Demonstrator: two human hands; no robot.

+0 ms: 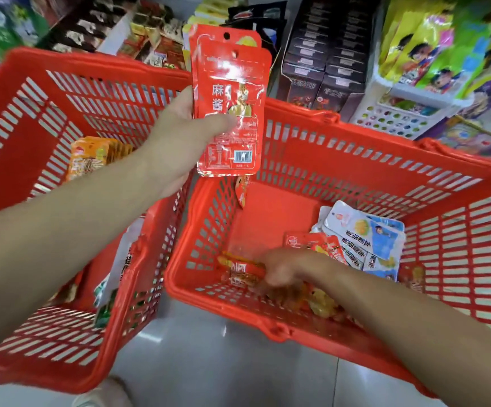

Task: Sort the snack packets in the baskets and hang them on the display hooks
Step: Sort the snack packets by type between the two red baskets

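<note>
1. The right hand (pixel 282 271) reaches into the right basket (pixel 356 160), at a red-orange packet (pixel 243 271) — blurred, so its grip cannot be told.
2. The left hand (pixel 179 136) pinches a stack of red packets (pixel 229 113) upright, between the left basket (pixel 62 92) and the right one — thumb on the front.

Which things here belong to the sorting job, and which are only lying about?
Job: red packets in left hand; right hand inside right basket; blue packets; left basket with orange packets.
Lying about: dark boxes; white crate; green cartoon bags.
</note>
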